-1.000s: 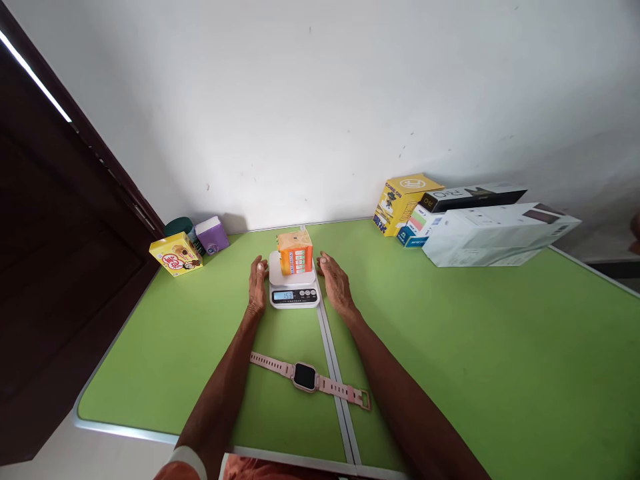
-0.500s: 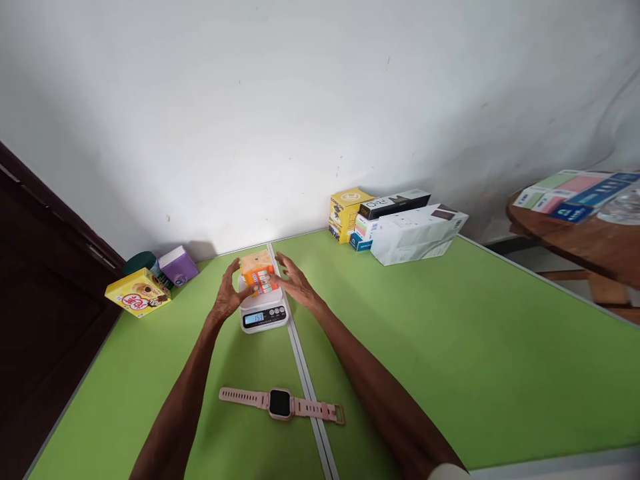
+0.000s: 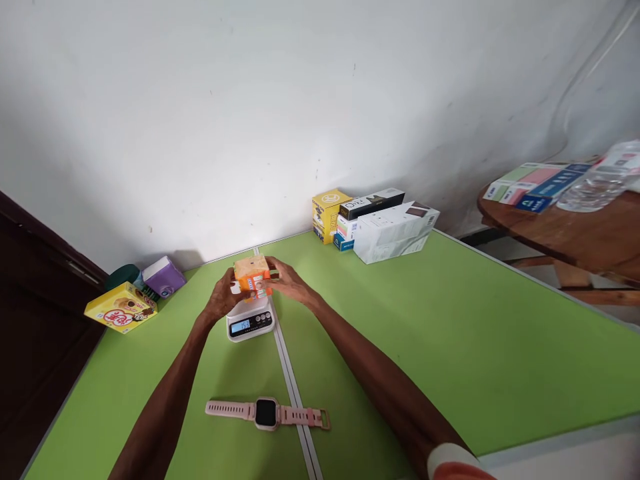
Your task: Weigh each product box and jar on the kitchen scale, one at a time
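Note:
An orange box (image 3: 252,273) with a pale top is over the pan of a white digital kitchen scale (image 3: 251,319), whose display reads what looks like 153. My left hand (image 3: 223,295) is closed on the box's left side, thumb across the front. On the other side my right hand (image 3: 290,281) grips the right face, its thumb also at the front. Whether the box still touches the pan is hard to tell. Nearer to me, a pink-strapped smartwatch (image 3: 266,413) lies flat, its strap stretched out across the table's seam.
On the green table (image 3: 380,347), a yellow snack box (image 3: 121,308), a purple-and-white box (image 3: 164,277) and a dark green container (image 3: 123,277) stand at left. Behind right are a yellow box (image 3: 326,217), a black box (image 3: 373,203) and a white box (image 3: 395,233). A wooden table (image 3: 565,230) holds a plastic bottle (image 3: 597,187).
My hands have closed in on the sides of the orange box, where their fingers were more spread before. The whole view has shifted slightly; the scale reading looks the same.

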`<state>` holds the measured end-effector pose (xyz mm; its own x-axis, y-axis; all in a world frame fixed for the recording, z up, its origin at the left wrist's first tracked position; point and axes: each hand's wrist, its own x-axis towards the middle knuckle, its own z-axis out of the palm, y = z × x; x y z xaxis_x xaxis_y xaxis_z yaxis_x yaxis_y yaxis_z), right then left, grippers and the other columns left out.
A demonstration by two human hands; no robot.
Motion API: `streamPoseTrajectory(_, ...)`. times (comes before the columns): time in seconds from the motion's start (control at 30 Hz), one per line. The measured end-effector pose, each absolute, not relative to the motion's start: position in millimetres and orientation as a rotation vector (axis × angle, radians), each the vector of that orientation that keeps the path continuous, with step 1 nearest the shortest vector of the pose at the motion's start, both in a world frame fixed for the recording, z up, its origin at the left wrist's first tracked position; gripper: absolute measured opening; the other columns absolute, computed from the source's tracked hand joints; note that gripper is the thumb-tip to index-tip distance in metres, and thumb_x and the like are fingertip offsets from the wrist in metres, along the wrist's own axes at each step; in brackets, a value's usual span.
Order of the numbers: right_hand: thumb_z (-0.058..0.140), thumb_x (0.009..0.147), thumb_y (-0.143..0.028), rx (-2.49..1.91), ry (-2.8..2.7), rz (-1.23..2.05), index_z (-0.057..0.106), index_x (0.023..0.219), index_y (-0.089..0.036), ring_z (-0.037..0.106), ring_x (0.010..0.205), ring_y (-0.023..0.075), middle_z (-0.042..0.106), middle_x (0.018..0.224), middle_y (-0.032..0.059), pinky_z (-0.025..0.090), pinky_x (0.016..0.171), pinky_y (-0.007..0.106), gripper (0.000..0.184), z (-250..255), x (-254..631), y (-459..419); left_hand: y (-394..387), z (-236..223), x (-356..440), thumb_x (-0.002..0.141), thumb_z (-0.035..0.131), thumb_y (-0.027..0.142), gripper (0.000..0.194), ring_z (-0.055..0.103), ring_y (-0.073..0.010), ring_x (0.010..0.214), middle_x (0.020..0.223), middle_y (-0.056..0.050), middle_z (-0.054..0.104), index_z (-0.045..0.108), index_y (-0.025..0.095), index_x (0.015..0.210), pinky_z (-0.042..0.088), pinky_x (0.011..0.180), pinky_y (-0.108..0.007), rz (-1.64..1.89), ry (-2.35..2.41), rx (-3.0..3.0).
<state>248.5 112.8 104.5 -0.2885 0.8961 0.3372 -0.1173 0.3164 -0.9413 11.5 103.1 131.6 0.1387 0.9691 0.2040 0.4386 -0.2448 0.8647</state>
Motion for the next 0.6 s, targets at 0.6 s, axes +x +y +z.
streamPoseTrajectory(0.6, 0.098, 0.069, -0.059, -1.223, -1.293, 0.891, 0.076, 0.139, -0.026, 0.070, 0.135, 0.0398, 0.076, 0.147, 0.0120, 0.057, 0.118, 0.059, 0.081, 108.0, 509.8, 18.9, 123.0, 89.3, 310.5, 0.064, 0.099, 0.036, 0.058, 0.069, -0.0312, 0.102, 0.111, -0.009, 0.073, 0.064, 0.021, 0.108, 0.060, 0.093, -0.047, 0.760, 0.871, 1.992)
